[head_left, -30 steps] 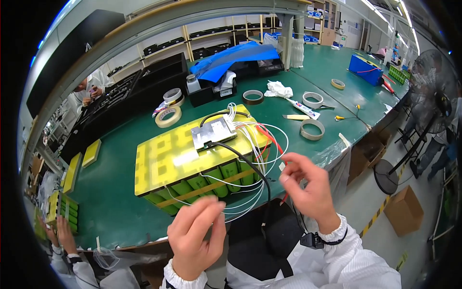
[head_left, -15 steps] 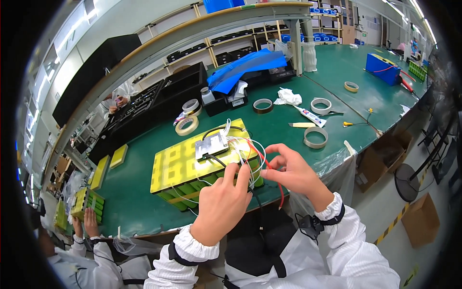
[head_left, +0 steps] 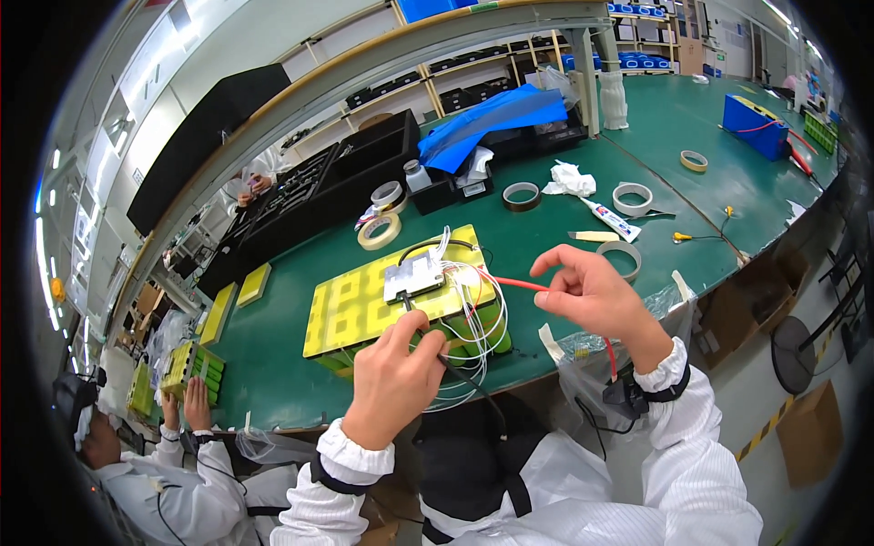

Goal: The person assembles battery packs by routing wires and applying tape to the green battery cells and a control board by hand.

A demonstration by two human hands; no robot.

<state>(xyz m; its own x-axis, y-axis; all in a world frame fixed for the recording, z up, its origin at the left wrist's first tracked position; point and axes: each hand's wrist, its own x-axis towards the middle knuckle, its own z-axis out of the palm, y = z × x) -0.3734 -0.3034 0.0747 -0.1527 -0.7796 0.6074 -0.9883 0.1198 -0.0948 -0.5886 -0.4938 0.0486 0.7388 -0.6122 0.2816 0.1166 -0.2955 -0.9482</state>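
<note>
A battery pack (head_left: 350, 309) with a yellow top and green cells lies in front of me. On top of it sits a silver circuit board (head_left: 414, 276). My left hand (head_left: 396, 378) is closed round a black cable (head_left: 475, 387) that comes from the board, its free end hanging over the table edge. To the right, my right hand (head_left: 596, 296) pinches a red wire (head_left: 516, 283), stretched out from the pack, with its tail hanging below my palm. Thin white wires (head_left: 501, 338) loop loosely over the pack's right end, between my hands.
Beyond the pack lie tape rolls (head_left: 379, 231), a glue tube (head_left: 610, 219), crumpled white tissue (head_left: 570, 179) and black trays (head_left: 364, 159). A blue battery pack (head_left: 754, 126) stands at far right. At left, a co-worker's hands (head_left: 196, 405) touch another green pack (head_left: 205, 371).
My right hand has moved right, drawing the red wire away from the pack. My left hand has shifted from the white wires onto the black cable. The view has turned slightly.
</note>
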